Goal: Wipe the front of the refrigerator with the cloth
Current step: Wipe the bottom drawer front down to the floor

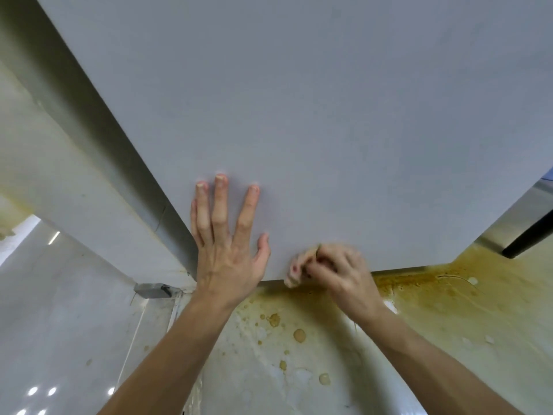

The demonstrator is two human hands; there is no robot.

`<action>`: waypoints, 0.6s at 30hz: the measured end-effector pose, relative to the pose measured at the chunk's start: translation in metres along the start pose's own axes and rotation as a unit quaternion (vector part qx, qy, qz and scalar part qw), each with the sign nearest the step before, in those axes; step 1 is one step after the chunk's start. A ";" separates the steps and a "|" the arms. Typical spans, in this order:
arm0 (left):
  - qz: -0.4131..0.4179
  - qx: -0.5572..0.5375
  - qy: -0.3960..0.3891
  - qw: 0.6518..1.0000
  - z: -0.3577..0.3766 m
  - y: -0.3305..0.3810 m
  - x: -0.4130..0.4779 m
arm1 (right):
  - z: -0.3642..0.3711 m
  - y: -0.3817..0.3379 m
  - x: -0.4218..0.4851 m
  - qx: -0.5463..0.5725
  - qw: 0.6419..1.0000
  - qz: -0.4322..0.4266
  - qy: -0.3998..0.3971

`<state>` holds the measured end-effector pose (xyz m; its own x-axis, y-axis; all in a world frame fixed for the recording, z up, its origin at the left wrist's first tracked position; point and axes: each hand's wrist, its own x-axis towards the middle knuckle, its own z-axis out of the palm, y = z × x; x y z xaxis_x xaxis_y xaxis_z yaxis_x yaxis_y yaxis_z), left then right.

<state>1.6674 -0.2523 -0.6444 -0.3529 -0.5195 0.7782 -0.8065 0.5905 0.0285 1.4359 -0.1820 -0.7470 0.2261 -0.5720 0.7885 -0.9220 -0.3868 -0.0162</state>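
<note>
Nearest, of my 2 hands, the right hand (338, 271) is bunched round the cloth (291, 279), fingers curled tight on it at the lower edge of the refrigerator front (299, 115); blur hides the finer detail. I judge the cloth soft, light and limp, so a wadded fistful pressed against the panel is the best hold. My left hand (227, 244) lies spread with straight fingers, touching the door just beside the right and holding nothing. The door looks smooth, stiff and probably slippery. Beyond its edge the floor (89, 295) carries yellow-brown stains (419, 283). I can read no brand, label or writing anywhere.
</note>
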 end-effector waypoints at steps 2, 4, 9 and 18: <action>0.000 -0.004 -0.004 1.000 -0.001 0.003 -0.001 | 0.007 0.002 -0.031 -0.007 0.996 -0.004 -0.087; 0.001 -0.008 -0.003 1.000 -0.001 0.004 0.000 | 0.005 0.006 -0.038 -0.013 0.992 0.002 -0.122; -0.006 -0.024 0.008 1.000 0.003 0.008 0.001 | -0.026 0.006 0.004 -0.001 0.998 0.067 -0.021; -0.011 -0.026 0.037 0.999 0.018 0.033 0.010 | -0.091 0.016 0.131 -0.048 0.947 0.127 0.291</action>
<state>1.6283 -0.2489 -0.6475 -0.2968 -0.4870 0.8214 -0.7871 0.6118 0.0783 1.4227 -0.1975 -0.5879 -0.1929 -0.1317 0.9723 -0.9541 -0.2062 -0.2172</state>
